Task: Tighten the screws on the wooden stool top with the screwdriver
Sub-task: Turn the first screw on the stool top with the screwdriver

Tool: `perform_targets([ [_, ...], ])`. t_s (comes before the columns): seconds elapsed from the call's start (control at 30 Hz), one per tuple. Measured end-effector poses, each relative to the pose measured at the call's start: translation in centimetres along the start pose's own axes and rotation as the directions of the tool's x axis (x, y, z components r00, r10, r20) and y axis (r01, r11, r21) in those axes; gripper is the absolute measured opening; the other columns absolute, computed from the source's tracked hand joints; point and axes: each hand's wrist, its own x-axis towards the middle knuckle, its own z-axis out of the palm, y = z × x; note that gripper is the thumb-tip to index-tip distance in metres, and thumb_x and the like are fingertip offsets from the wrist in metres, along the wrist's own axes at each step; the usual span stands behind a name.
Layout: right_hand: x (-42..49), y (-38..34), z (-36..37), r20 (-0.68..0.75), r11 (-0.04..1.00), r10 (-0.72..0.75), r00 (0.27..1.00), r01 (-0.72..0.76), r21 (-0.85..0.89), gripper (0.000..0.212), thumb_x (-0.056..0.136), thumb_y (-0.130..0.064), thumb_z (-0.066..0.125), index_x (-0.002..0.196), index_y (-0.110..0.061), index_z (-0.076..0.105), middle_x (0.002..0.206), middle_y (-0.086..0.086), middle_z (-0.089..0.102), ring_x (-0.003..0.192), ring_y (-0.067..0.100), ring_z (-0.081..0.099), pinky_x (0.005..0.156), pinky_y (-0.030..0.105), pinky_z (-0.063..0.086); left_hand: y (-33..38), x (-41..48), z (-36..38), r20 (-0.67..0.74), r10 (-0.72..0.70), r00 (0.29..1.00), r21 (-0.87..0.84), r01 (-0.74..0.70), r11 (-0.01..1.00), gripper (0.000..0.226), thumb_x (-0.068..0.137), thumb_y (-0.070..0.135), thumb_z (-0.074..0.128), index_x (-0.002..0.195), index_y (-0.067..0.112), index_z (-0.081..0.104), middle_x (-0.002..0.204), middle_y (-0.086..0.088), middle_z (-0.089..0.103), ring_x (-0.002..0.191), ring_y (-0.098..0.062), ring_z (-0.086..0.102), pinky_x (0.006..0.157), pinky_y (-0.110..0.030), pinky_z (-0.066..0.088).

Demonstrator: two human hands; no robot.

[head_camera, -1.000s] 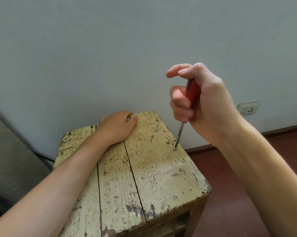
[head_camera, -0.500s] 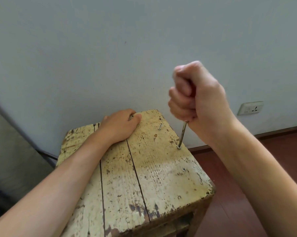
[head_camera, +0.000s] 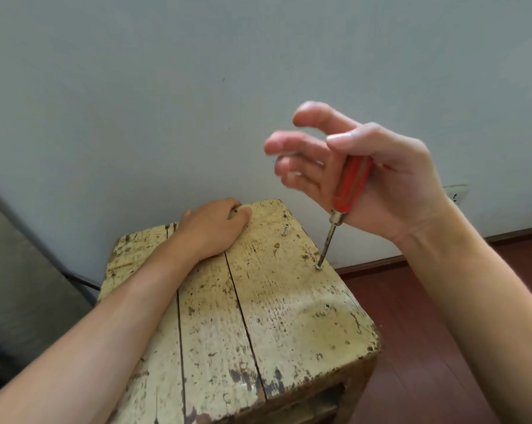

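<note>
Fingers (head_camera: 295, 145): all four on the right hand (head_camera: 390, 179), spread wide and straight, clear of the handle, blurry. Looks like a re-grip between turns, just my guess.
Thumb (head_camera: 344, 137): stretched flat across the top of the handle, not really pinching. Probably just enough to stop the tool flopping over.
Tool: screwdriver (head_camera: 351, 185), red handle parked in the crook between thumb and palm, metal shaft slanting down and a bit left. Close to upright, presumably for pushing straight into the screw.
Tip: seated in the head of a screw (head_camera: 319, 266) by the right edge of the stool top (head_camera: 258, 325), about halfway back. Head close to the wood, no telling how tight.
Others: far screw (head_camera: 285, 230) poking well up near the back edge, clearly not driven in yet. Near screw (head_camera: 327, 307) looks about level with the wood.
Bracing: left hand (head_camera: 212, 228) palm down at the far end, fingers curled over the back edge, forearm laid along the planks. Pretty sure that's for stopping the stool twisting or tipping under the turning.
Seat: three worn yellowish planks, chipped paint, dark gaps between.
Around: grey wall right behind, socket (head_camera: 455, 194) low on it at right, reddish wood floor (head_camera: 426, 332).
</note>
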Motion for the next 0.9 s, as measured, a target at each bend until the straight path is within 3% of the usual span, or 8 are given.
perform_targets([
  [0.07, 0.1, -0.1, 0.4, 0.086, 0.997, 0.052, 0.995, -0.047, -0.062, 0.018, 0.093, -0.020, 0.061, 0.090, -0.016, 0.078, 0.088, 0.012, 0.078, 0.074, 0.022, 0.073, 0.075, 0.029, 0.058, 0.0, -0.1, 0.0, 0.003, 0.002, 1.000, 0.002, -0.002, 1.000, 0.046, 0.102, 0.060, 0.032, 0.127, 0.033, 0.059, 0.123, 0.007, 0.065, 0.116, -0.022, 0.058, 0.106, -0.048, 0.040],
  [0.17, 0.4, 0.4, 1.5, 0.000, 0.979, 0.073, 0.997, -0.072, -0.189, 0.050, 0.101, -0.024, 0.046, 0.054, -0.020, 0.060, 0.043, 0.000, 0.052, 0.034, 0.013, 0.044, 0.042, 0.021, 0.037, 0.0, -0.2, -0.1, 0.002, -0.001, 1.000, 0.007, 0.001, 1.000, 0.045, 0.103, 0.058, 0.032, 0.127, 0.032, 0.059, 0.122, 0.008, 0.064, 0.117, -0.022, 0.058, 0.106, -0.048, 0.039],
  [0.27, 0.7, 1.1, 2.5, -0.233, 0.969, -0.038, 0.972, -0.021, -0.246, 0.053, 0.103, -0.026, 0.046, 0.050, -0.024, 0.038, 0.042, -0.006, 0.029, 0.035, 0.011, 0.021, 0.039, 0.020, 0.020, 0.0, -0.2, -0.1, 0.008, -0.002, 1.000, 0.010, 0.002, 1.000, 0.045, 0.103, 0.058, 0.031, 0.128, 0.031, 0.058, 0.124, 0.008, 0.064, 0.119, -0.022, 0.057, 0.108, -0.048, 0.038],
  [0.4, 0.5, 2.2, 3.2, -0.692, 0.956, -0.288, 0.662, 0.156, -0.250, 0.054, 0.110, -0.021, 0.044, 0.059, -0.026, 0.026, 0.049, -0.007, 0.023, 0.041, 0.013, 0.016, 0.041, 0.019, 0.016, 0.0, -0.3, -0.1, 0.018, -0.008, 1.000, -0.006, 0.008, 1.000, 0.047, 0.103, 0.057, 0.031, 0.132, 0.030, 0.057, 0.128, 0.008, 0.062, 0.122, -0.021, 0.055, 0.110, -0.049, 0.036],
  [0.47, 0.3, 2.4, 3.4, -0.771, 0.940, -0.341, 0.537, 0.202, -0.276, 0.054, 0.109, -0.022, 0.045, 0.057, -0.027, 0.031, 0.050, -0.008, 0.024, 0.042, 0.014, 0.018, 0.041, 0.020, 0.018, 0.0, -0.2, -0.1, 0.019, -0.006, 1.000, -0.001, 0.006, 1.000, 0.048, 0.103, 0.058, 0.030, 0.133, 0.031, 0.056, 0.129, 0.007, 0.062, 0.123, -0.021, 0.055, 0.110, -0.048, 0.035],
  [0.53, 0.0, 2.3, 3.4, -0.743, 0.945, -0.327, 0.583, 0.185, -0.271, 0.049, 0.106, -0.026, 0.048, 0.059, -0.026, 0.034, 0.050, -0.008, 0.025, 0.042, 0.014, 0.018, 0.041, 0.021, 0.019, 0.0, -0.1, -0.1, 0.024, -0.003, 1.000, 0.004, 0.003, 1.000, 0.048, 0.103, 0.058, 0.030, 0.133, 0.031, 0.056, 0.129, 0.008, 0.062, 0.123, -0.021, 0.055, 0.110, -0.048, 0.035],
  [0.73, -0.2, 0.8, 1.5, -0.308, 0.995, -0.083, 0.948, 0.060, -0.083, 0.005, 0.090, -0.019, 0.049, 0.087, -0.016, 0.052, 0.078, 0.001, 0.054, 0.057, 0.014, 0.043, 0.052, 0.026, 0.032, -0.1, 0.1, 0.1, 0.022, -0.001, 1.000, 0.000, 0.001, 1.000, 0.047, 0.102, 0.058, 0.032, 0.131, 0.032, 0.057, 0.129, 0.007, 0.063, 0.122, -0.022, 0.056, 0.109, -0.049, 0.037],
  [0.9, 0.0, 0.1, 1.0, -0.028, 0.993, 0.065, 0.997, -0.067, -0.096, 0.023, 0.085, -0.023, 0.051, 0.074, -0.014, 0.069, 0.079, 0.012, 0.072, 0.061, 0.021, 0.063, 0.063, 0.027, 0.051, -0.1, 0.0, -0.1, 0.017, 0.007, 1.000, -0.007, -0.007, 1.000, 0.043, 0.102, 0.059, 0.033, 0.123, 0.033, 0.060, 0.118, 0.006, 0.065, 0.117, -0.025, 0.058, 0.106, -0.049, 0.039],
])
